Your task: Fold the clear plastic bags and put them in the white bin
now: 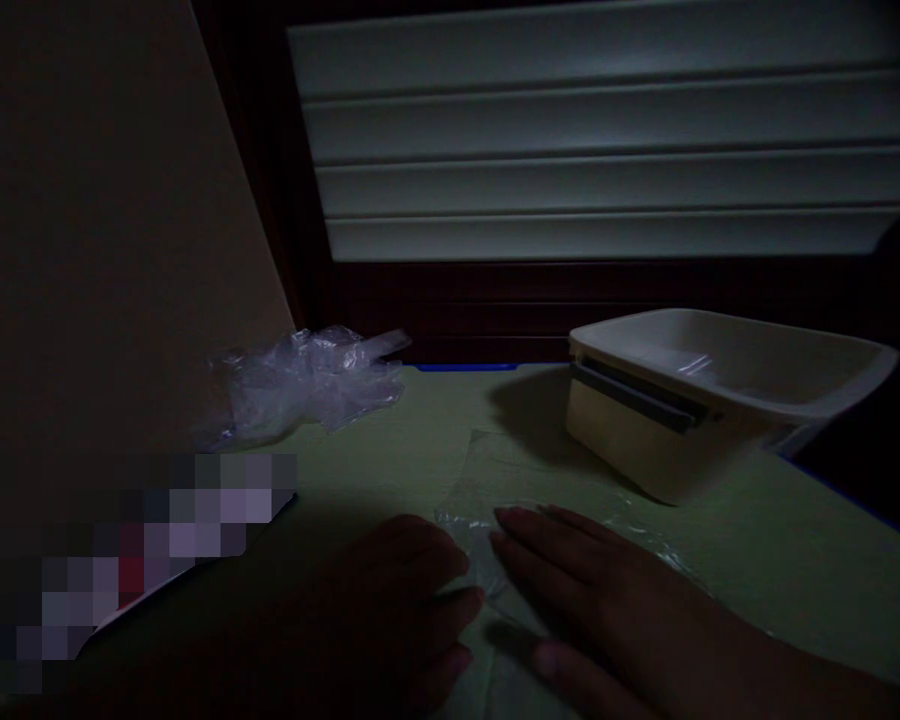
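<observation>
A clear thin plastic bag [480, 465] lies spread on the light green tabletop, partly hidden under my hands. My right hand [607, 590] rests flat across it, fingers stretched out to the left and the thumb apart. Close beside it, my left hand [412, 600] is in deep shadow at the bag's left side, with fingers slightly bent, apart and pointing right. Nothing can be seen held in either hand. The bag's wrinkled right part shows beyond my right hand.
A cream plastic bin [630, 445] with a dark handle stands at the back right. Crumpled clear plastic bags [307, 380] lie at the back left. A flat, blurred-out item [195, 525] is at the left. Behind the green table [817, 545] is a slatted panel [607, 180].
</observation>
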The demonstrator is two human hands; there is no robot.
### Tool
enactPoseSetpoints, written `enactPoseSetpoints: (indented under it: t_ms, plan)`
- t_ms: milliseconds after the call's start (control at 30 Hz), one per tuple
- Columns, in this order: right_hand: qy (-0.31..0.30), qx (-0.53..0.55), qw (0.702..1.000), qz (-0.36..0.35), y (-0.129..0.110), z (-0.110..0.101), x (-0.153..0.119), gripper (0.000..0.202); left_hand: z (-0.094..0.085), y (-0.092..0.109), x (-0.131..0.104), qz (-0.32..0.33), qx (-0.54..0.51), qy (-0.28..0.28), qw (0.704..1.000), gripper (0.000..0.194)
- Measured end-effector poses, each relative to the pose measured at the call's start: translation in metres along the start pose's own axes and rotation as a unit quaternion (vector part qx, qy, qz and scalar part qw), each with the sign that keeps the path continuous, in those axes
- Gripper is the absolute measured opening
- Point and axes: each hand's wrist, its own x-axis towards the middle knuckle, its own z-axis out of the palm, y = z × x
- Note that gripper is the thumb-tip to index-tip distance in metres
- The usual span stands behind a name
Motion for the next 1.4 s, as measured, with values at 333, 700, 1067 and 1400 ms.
enactPoseSetpoints:
  t_ms: [333, 700, 1067, 1400]
  plan:
    - [-0.018, -0.015, 0.996, 0.084, 0.011, 0.007, 0.003, 0.051, 0.006, -0.003, -0.001, 0.009, -0.024, -0.007, 1.0, 0.013]
    - [-0.018, 0.089, 0.995, 0.044, 0.026, 0.01, 0.008, 0.052, 0.004, 0.004, -0.002, -0.01, -0.01, 0.041, 0.999, 0.013]
    - [0.052, 0.04, 0.995, 0.07, 0.014, 0.005, 0.009, 0.028, 0.005, 0.004, 0.0, -0.037, 0.055, -0.045, 0.997, 0.009]
    - [0.11, 0.107, 0.987, 0.041, 0.014, 0.014, 0.007, 0.026, 0.009, 0.002, 0.0, 0.024, 0.077, -0.026, 0.996, 0.01]
